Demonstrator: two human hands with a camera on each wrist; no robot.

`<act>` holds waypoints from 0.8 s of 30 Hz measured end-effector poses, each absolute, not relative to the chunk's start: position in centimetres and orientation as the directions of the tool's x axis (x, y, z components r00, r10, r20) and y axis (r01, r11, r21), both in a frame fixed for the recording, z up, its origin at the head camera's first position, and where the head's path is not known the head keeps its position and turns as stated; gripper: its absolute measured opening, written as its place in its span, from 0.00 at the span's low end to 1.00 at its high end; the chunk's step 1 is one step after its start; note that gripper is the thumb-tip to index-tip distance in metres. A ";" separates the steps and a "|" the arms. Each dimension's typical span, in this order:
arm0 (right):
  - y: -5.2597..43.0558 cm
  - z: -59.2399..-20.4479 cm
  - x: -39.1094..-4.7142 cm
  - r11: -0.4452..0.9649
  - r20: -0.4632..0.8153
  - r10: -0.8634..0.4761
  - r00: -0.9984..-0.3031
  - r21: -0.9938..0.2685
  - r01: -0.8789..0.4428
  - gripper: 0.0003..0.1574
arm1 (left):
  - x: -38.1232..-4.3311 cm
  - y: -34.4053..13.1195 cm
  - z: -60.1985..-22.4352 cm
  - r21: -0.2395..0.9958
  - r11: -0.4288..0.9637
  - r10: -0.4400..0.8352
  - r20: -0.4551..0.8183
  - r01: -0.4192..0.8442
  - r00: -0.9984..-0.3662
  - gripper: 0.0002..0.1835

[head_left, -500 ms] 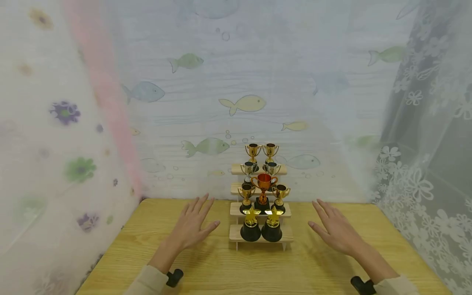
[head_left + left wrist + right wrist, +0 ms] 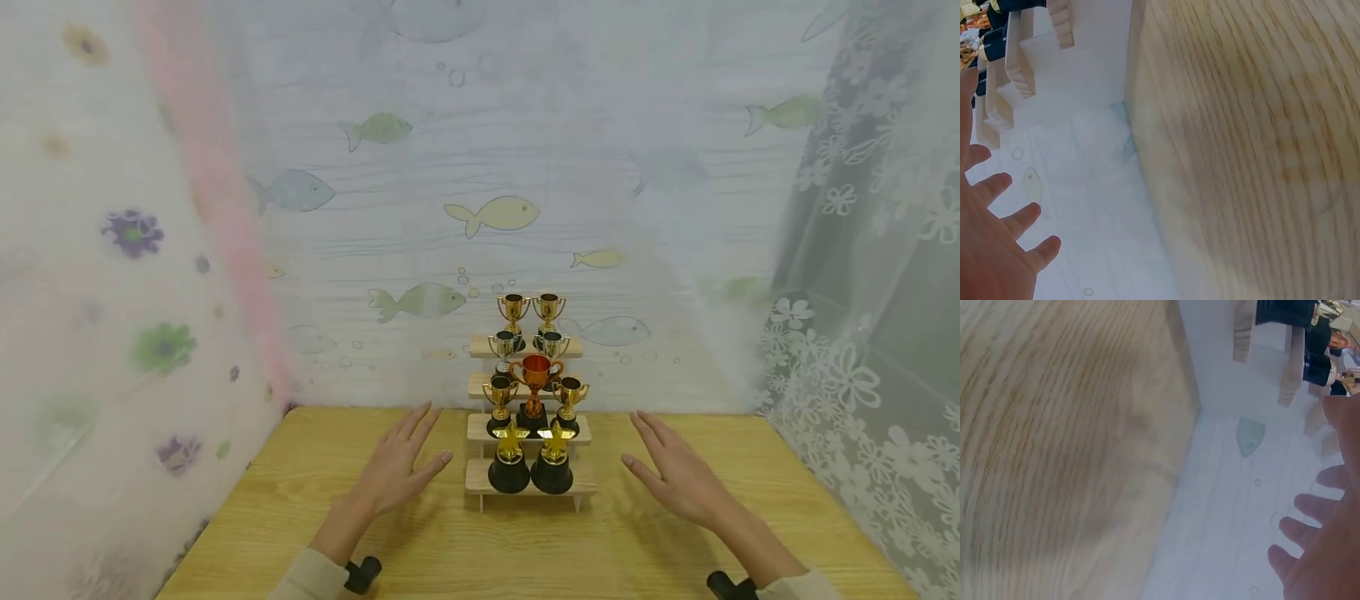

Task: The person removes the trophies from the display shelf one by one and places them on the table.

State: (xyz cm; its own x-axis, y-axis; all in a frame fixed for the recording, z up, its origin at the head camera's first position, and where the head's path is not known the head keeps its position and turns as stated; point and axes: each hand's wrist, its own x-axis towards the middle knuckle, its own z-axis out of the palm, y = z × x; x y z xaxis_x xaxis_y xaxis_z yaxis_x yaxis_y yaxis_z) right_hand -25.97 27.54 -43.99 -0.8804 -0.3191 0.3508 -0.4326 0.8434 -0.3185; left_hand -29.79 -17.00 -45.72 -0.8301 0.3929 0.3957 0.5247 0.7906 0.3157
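Observation:
A small tiered wooden stand (image 2: pixel 474 477) carries several trophies on its four steps. Two gold star trophies (image 2: pixel 555 450) with black bases occupy the lowest step. Above them a red-orange cup trophy (image 2: pixel 536 375) stands between two gold cups, the right one (image 2: pixel 570 393) near the stand's edge. Silver cups (image 2: pixel 506 342) are partly hidden behind it, and two gold cups (image 2: pixel 550 308) top the stand. My left hand (image 2: pixel 393 467) hovers left of the stand, fingers straight, holding nothing. Opposite, on the right side, my right hand (image 2: pixel 678 475) has its fingers extended and also holds nothing.
The stand rests on a wood-grain table (image 2: pixel 555 558). Behind rises a pale curtain (image 2: pixel 420 250) printed with fish. A flowered curtain (image 2: pixel 75 333) borders the left, and a sheer lace one (image 2: pixel 862 333) the right. Each wrist wears a black camera mount (image 2: pixel 363 575).
Both hands have shifted slightly, the left one a little inward to the right and the right one a little to the left. The trophies and stand have stayed in place.

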 end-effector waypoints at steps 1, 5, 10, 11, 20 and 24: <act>27.4 -44.0 -25.9 0.842 0.351 -0.317 -0.881 -0.324 -0.432 0.46 | -29.8 -17.0 -45.8 0.324 0.785 0.390 0.403 0.528 -0.828 0.41; 27.0 -44.0 -25.8 0.839 0.346 -0.301 -0.889 -0.347 -0.419 0.46 | -29.8 -16.7 -46.1 0.360 0.764 0.376 0.425 0.535 -0.823 0.40; 26.5 -43.9 -25.6 0.840 0.344 -0.285 -0.895 -0.359 -0.406 0.45 | -29.9 -16.3 -46.3 0.396 0.746 0.361 0.436 0.535 -0.825 0.40; 26.4 -43.9 -25.5 0.839 0.346 -0.283 -0.895 -0.363 -0.406 0.45 | -29.9 -16.2 -46.4 0.399 0.742 0.359 0.441 0.538 -0.823 0.40; 25.6 -44.2 -25.1 0.805 0.338 -0.261 -0.904 -0.440 -0.397 0.43 | -30.0 -15.2 -46.5 0.452 0.711 0.339 0.450 0.538 -0.826 0.38; 25.2 -44.3 -25.1 0.788 0.341 -0.262 -0.903 -0.464 -0.404 0.42 | -30.1 -14.7 -46.6 0.485 0.689 0.336 0.446 0.539 -0.830 0.37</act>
State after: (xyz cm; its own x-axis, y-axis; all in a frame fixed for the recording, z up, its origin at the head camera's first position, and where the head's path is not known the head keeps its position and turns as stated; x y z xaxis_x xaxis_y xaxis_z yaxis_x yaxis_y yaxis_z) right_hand -25.13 25.18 -44.30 -0.9028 -0.2616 0.3414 -0.4039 0.7883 -0.4641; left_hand -30.08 -14.74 -46.62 -0.8300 0.3355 0.4455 0.5388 0.6888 0.4850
